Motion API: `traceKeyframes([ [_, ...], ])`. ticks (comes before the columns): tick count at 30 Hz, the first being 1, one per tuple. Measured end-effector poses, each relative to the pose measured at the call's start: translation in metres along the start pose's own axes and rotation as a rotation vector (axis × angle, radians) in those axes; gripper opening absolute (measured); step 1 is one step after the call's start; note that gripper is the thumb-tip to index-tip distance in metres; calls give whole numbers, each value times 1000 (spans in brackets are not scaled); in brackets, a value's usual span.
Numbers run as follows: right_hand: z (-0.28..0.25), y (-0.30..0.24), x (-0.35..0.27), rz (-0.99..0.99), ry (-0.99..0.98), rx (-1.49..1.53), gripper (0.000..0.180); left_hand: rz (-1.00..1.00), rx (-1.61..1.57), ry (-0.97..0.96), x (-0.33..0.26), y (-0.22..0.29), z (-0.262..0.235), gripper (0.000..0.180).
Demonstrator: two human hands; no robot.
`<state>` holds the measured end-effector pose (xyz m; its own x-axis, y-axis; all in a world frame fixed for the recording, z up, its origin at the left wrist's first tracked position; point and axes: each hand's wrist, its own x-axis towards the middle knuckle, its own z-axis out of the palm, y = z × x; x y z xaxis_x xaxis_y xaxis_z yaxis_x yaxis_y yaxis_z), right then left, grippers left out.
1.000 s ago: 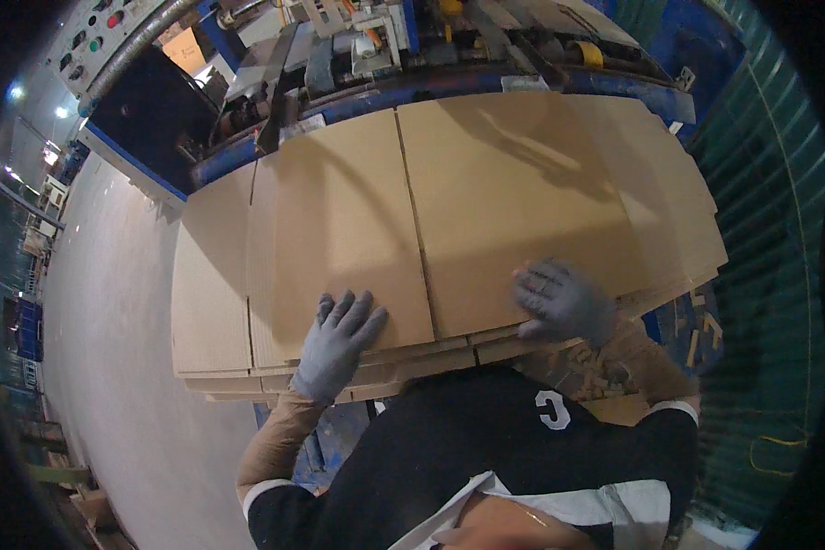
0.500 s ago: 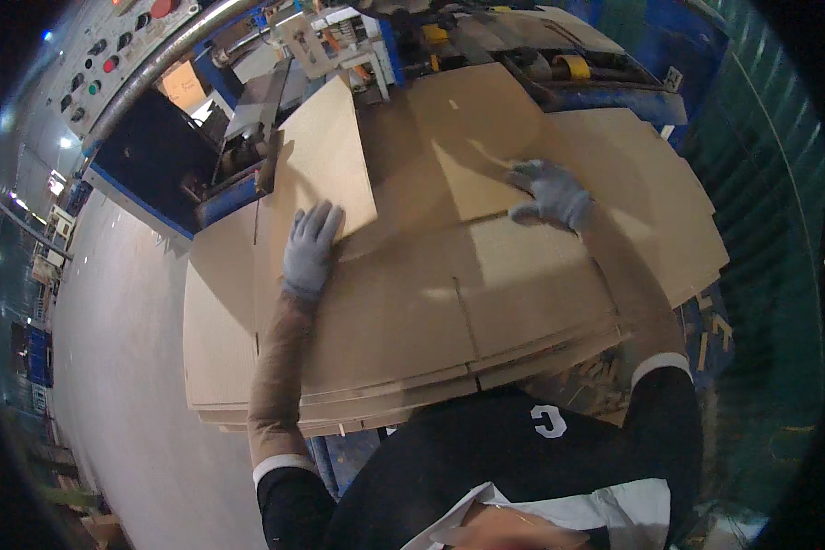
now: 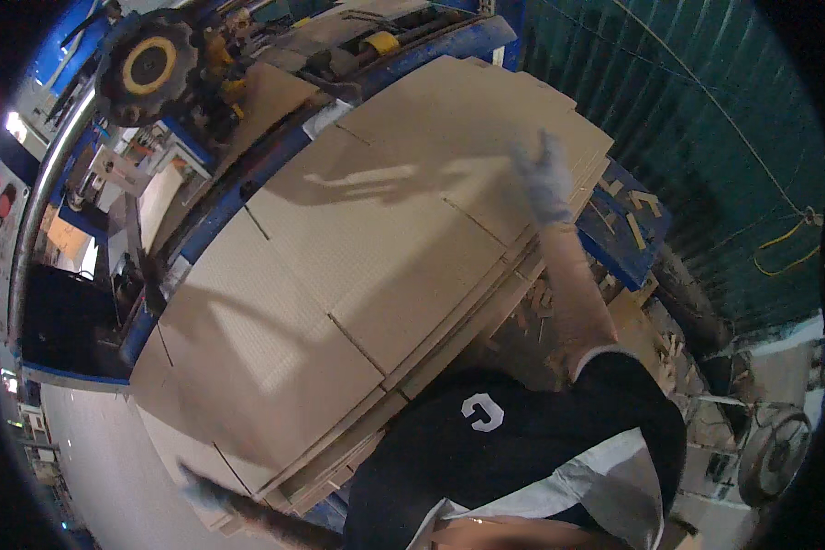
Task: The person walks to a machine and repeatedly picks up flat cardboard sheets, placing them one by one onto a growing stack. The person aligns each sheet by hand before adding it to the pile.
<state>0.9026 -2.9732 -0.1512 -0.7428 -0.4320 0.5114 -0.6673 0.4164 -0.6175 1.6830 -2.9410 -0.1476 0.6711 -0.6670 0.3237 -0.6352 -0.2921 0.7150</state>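
Observation:
A stack of flat brown cardboard sheets (image 3: pixel 339 257) with slots cut along its edges lies in front of me. My right hand (image 3: pixel 543 179), in a grey glove and blurred, is over the stack's far right end with fingers apart and nothing in them. I cannot tell whether it touches the top sheet. At the near left corner of the stack is my left hand (image 3: pixel 203 492), also gloved. Motion smears its fingers, and I see no sheet raised in it. A separate cardboard sheet (image 3: pixel 270 101) lies in the machine beyond the stack.
A blue machine (image 3: pixel 289 137) with a black handwheel (image 3: pixel 147 66) runs along the stack's far side. The control panel (image 3: pixel 2 238) is at far left. Cardboard scraps (image 3: pixel 637 229) lie at right, before a green corrugated wall (image 3: pixel 697 137). A fan (image 3: pixel 775 458) stands lower right.
The view has turned right. The loose sheets under my hands are gone from the stack's top; one now shows in the machine. My hands have spread apart to opposite ends of the stack.

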Motion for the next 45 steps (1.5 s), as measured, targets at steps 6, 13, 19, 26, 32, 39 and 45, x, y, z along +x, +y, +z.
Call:
traceKeyframes([
  [6, -6, 88, 11, 119, 36, 589, 56, -320, 705, 137, -17, -75, -37, 88],
  [13, -43, 37, 34, 436, 132, 982, 41, -302, -891, 103, -9, -134, -79, 40],
  [19, -127, -75, -3, 196, -100, 1006, 30, 129, -483, -83, -50, -39, -68, 40],
  [26, -121, -79, -124, -1355, -595, 234, 33, 709, -134, -413, -166, 127, -18, 46],
  [32, -83, -97, -116, -1603, -712, 162, 39, 1104, 358, -785, -155, 162, 5, 48],
  [39, -42, -111, -75, -1544, -747, 97, 51, 1178, 332, -661, -118, 147, 22, 51],
  [45, 18, -134, -28, -1319, -852, -51, 63, 1197, 190, -426, -73, 149, 81, 53],
])
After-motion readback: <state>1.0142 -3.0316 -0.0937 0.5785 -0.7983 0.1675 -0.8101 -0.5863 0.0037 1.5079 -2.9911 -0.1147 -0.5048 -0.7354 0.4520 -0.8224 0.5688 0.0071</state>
